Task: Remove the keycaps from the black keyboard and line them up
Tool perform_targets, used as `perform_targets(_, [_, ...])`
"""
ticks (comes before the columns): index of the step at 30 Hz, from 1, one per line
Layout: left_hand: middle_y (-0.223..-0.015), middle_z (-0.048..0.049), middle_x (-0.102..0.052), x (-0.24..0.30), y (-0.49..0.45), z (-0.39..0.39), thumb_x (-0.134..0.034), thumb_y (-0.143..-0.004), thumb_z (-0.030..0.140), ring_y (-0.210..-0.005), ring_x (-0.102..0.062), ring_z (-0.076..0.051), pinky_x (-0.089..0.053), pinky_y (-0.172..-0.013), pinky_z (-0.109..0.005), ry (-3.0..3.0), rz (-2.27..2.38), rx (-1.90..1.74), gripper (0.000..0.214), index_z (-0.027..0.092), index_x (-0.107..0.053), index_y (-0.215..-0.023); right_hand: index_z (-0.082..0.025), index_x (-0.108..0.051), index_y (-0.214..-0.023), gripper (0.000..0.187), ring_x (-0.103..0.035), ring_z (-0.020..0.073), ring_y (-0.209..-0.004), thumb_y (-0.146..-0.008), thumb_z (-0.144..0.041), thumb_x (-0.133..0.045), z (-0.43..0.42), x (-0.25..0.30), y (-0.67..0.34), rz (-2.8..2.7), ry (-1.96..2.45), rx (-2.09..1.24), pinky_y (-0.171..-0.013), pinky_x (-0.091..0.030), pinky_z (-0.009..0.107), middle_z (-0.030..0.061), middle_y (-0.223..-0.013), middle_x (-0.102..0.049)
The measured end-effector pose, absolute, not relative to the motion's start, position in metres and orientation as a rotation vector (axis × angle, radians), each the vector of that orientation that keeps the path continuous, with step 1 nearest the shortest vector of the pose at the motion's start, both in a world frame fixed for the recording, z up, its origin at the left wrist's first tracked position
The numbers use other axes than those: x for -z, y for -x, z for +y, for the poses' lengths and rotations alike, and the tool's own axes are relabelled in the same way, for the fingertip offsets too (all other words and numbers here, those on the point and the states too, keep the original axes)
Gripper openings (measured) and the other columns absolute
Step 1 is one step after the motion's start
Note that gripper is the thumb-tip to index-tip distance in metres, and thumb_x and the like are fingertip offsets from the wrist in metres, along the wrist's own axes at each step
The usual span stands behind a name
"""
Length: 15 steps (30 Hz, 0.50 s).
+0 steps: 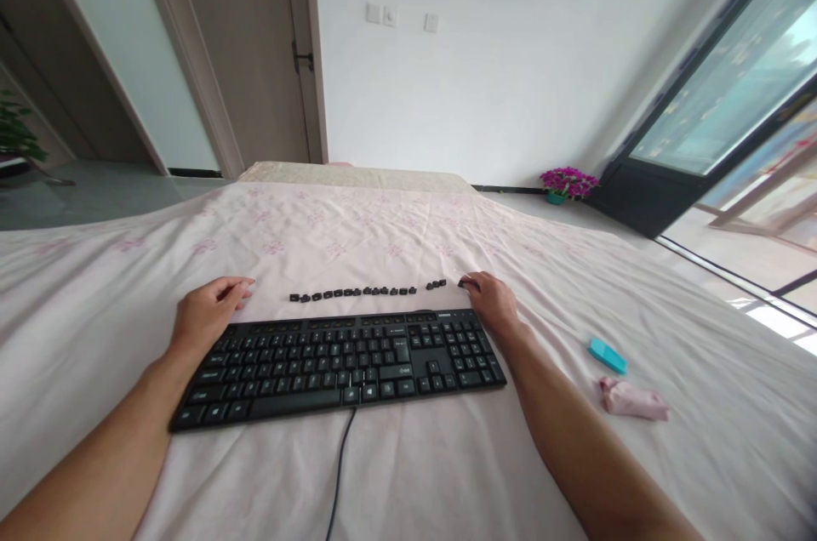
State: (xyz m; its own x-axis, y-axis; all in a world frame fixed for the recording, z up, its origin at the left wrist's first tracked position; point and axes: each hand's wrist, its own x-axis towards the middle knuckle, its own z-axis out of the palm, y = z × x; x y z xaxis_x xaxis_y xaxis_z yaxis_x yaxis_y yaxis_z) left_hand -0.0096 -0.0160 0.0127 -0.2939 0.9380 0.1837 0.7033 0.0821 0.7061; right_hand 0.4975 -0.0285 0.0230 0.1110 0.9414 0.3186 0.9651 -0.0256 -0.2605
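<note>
A black keyboard (341, 362) lies on the pink sheet in front of me, its cable running toward me. Its top row of key slots looks empty. Beyond it, several loose black keycaps (354, 293) lie in a row. My left hand (208, 311) rests on the sheet at the keyboard's far left corner, fingers loosely curled and holding nothing. My right hand (491, 303) is at the far right corner, fingertips pinched on a small black keycap (464, 282) at the right end of the row.
The pink floral sheet (408, 235) covers a bed. A teal flat object (607, 355) and a crumpled pink cloth (631, 399) lie to the right. A potted purple flower (568, 182) stands by the far wall, near a glass door.
</note>
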Motion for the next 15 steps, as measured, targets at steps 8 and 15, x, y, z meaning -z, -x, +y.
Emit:
perform_targets(8, [-0.085, 0.0018, -0.074, -0.0057, 0.0145, -0.0096, -0.052, -0.077, 0.049, -0.08, -0.068, -0.021, -0.048, -0.079, -0.03, -1.682, 2.052, -0.936, 0.035, 0.027, -0.068, -0.098, -0.026, -0.068, -0.099, 0.021, -0.06, 0.0176, -0.087, -0.086, -0.029, -0.052, -0.0306, -0.0259, -0.4946, -1.845, 1.987, 0.063, -0.068, -0.038, 0.025, 0.0003, -0.101, -0.067])
perform_targets(15, [-0.085, 0.003, -0.074, -0.004, 0.0163, -0.0073, -0.052, -0.077, 0.049, -0.079, -0.068, -0.021, -0.046, -0.078, -0.029, -1.693, 2.061, -0.91, 0.034, 0.028, -0.069, -0.098, -0.026, -0.068, -0.099, 0.021, -0.059, 0.0168, -0.084, -0.086, -0.03, -0.052, -0.0295, -0.0251, -0.4948, -1.86, 1.988, 0.041, -0.066, -0.036, 0.025, 0.0012, -0.099, -0.065])
